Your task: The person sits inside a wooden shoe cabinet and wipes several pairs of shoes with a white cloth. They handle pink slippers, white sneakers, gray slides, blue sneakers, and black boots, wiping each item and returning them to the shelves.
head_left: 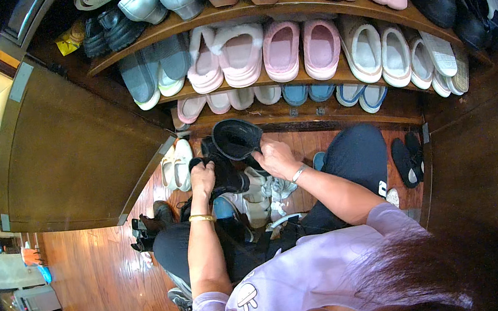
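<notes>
My right hand grips the top edge of a black boot, whose wide opening faces up. My left hand is closed on the upper part of another black boot, just left of the first; its foot points towards the right. Beneath and between my hands lie white shoes and a crumpled light grey item, partly covered. To the left of the boots stands a pair of white shoes on the wooden floor. The boots overlap, so their lower parts are partly hidden.
Wooden shelves ahead hold several pairs of slippers and shoes. An open cabinet door stands at the left, a wooden panel at the right. Black shoes lie by my right knee, dark footwear by my left.
</notes>
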A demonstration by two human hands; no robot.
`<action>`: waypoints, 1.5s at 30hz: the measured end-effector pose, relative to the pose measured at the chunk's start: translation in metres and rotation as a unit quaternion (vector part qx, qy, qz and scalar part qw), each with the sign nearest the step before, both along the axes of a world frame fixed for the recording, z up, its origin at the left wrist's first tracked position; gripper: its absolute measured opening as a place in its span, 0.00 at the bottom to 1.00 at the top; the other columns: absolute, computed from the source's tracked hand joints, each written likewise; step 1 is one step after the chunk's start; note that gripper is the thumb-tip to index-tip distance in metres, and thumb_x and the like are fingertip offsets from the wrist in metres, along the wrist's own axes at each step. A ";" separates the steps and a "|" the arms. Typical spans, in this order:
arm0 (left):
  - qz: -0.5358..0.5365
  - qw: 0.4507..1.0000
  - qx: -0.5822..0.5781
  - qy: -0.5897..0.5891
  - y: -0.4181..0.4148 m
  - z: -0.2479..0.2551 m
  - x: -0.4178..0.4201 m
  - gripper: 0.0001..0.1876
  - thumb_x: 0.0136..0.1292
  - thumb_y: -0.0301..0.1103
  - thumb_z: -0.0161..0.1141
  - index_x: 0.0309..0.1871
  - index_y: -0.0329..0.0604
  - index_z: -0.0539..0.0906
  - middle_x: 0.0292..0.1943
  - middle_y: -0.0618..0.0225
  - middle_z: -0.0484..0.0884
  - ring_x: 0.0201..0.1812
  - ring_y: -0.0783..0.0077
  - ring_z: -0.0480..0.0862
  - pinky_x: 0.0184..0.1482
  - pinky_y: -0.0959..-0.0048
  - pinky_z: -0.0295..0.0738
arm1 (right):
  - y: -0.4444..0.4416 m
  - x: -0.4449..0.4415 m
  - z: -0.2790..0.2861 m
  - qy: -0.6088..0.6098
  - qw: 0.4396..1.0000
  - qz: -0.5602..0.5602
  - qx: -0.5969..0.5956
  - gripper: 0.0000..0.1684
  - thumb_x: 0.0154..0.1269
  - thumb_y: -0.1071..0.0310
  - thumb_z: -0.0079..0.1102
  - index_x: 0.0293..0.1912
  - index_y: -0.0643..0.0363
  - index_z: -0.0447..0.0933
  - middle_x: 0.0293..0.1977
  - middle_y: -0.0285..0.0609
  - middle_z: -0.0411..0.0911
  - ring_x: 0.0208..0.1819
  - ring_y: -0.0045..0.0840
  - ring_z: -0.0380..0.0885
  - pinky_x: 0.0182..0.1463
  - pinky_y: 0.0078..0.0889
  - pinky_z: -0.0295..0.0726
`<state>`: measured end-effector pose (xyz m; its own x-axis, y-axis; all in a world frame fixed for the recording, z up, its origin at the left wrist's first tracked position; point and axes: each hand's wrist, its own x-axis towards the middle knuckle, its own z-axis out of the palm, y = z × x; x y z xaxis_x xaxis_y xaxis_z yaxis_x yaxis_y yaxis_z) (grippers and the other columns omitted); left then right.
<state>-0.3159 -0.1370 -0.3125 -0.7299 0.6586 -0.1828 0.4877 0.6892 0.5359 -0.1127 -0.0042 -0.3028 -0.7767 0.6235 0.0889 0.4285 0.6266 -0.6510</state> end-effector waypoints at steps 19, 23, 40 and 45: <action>0.145 0.805 0.365 -0.445 0.002 0.053 0.077 0.09 0.68 0.30 0.45 0.42 0.38 0.76 0.34 0.66 0.82 0.30 0.70 0.84 0.30 0.71 0.83 | -0.046 0.005 0.024 -0.021 0.996 0.086 0.033 0.52 0.45 0.43 0.68 0.59 0.72 0.62 0.57 0.64 0.64 0.54 0.53 0.67 0.57 0.43 0.71; 0.124 0.812 0.333 -0.462 0.004 0.049 0.078 0.08 0.66 0.30 0.50 0.35 0.32 0.72 0.28 0.57 0.81 0.19 0.65 0.82 0.19 0.76 0.80 | -0.034 -0.010 0.012 0.017 0.995 0.051 0.083 0.27 0.46 0.57 0.65 0.43 0.65 0.73 0.36 0.52 0.77 0.38 0.45 0.79 0.38 0.44 0.79; 0.113 0.751 0.602 -0.248 -0.040 0.099 -0.003 0.17 0.67 0.31 0.52 0.56 0.32 0.72 0.37 0.55 0.82 0.34 0.69 0.83 0.36 0.75 0.82 | 0.005 0.030 0.081 0.124 0.975 -0.038 -0.181 0.23 0.57 0.48 0.60 0.39 0.59 0.81 0.34 0.51 0.81 0.38 0.41 0.80 0.44 0.37 0.76; 0.141 0.785 0.557 -0.232 -0.037 0.102 0.007 0.15 0.68 0.32 0.50 0.55 0.37 0.74 0.35 0.60 0.81 0.33 0.72 0.81 0.35 0.78 0.79 | 0.026 0.092 0.133 0.303 0.914 -0.098 -0.252 0.19 0.56 0.56 0.65 0.40 0.62 0.81 0.35 0.44 0.83 0.35 0.26 0.81 0.44 0.27 0.76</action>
